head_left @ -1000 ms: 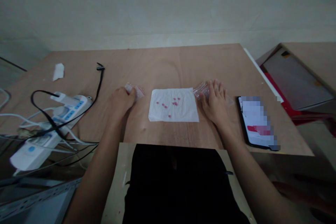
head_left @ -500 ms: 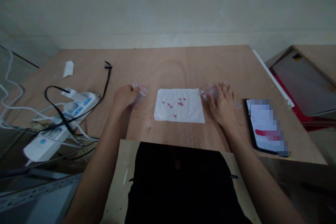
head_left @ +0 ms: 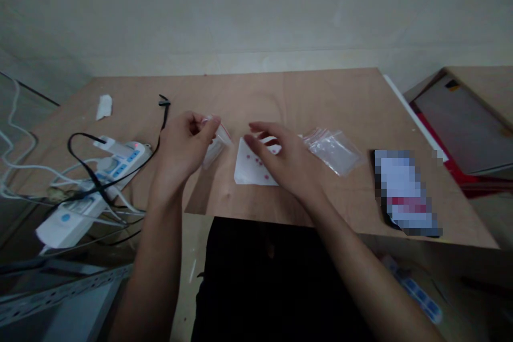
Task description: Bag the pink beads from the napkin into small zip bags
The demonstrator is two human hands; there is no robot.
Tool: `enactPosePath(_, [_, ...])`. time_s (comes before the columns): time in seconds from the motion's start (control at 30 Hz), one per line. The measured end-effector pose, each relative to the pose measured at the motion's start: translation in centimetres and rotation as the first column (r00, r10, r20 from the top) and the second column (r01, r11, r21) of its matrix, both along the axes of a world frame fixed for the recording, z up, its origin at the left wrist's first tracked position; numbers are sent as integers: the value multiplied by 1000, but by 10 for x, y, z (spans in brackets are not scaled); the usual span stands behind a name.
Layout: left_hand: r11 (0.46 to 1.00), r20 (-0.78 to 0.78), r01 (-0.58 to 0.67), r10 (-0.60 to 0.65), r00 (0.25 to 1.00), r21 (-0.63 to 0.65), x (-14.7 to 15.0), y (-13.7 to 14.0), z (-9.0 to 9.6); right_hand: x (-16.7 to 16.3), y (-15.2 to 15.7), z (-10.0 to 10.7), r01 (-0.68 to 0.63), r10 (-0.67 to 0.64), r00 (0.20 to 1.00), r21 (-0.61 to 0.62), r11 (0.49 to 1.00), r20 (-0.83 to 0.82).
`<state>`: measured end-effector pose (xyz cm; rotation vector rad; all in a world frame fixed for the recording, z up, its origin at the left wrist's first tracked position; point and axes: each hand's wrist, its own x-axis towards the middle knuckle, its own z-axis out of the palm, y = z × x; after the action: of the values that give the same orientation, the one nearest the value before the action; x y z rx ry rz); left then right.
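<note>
Pinched in my left hand [head_left: 184, 141] is a small clear zip bag [head_left: 217, 145] with a red stripe near its top, held tilted at the left of the paper. Fingers apart and with nothing in them, my right hand [head_left: 286, 157] hovers over a white sheet of paper [head_left: 244, 173] and hides its right part. Several small red round pieces [head_left: 257, 161] lie on the sheet; what they are I cannot tell. To the right of that hand, several clear zip bags [head_left: 336, 152] lie in a pile on the table.
A phone [head_left: 404, 192] lies at the right of the wooden table [head_left: 232, 96]. On the left a white power strip [head_left: 128, 157] carries plugs and tangled cables, with a black cord [head_left: 165, 117] running up beside it. A white scrap [head_left: 105, 106] is at the back left.
My left hand has lifted the small zip bag off the table. My right hand has left the pile of bags and moved left over the paper.
</note>
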<state>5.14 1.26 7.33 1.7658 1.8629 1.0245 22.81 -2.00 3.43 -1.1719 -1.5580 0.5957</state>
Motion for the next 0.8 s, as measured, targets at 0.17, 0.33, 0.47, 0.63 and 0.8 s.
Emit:
enactPosePath(0.17, [992,346,111,-128,929,66,21,-13,-9,-29,7,3,-123,111,985,-83,989,-134])
enactPosePath(0.33, [989,501,124,-145,853,75,22,-16,-17,-23,5,-2,-64,40,980,-117,991,-196])
enactPosePath(0.47, [988,555,111,-152,818,107,23,-16,-18,-20,8,-4,-185,80,918,-240,953,-387])
enactPosePath(0.63, [986,583,35,-126,803,164,28,-19,-18,-19,5,2,-216,92,889,-235,948,-448])
enactPosePath(0.8, [991,634,46,-115,765,124,38,-29,-23,-15,-7,8,28,-18,993,84,996,-115])
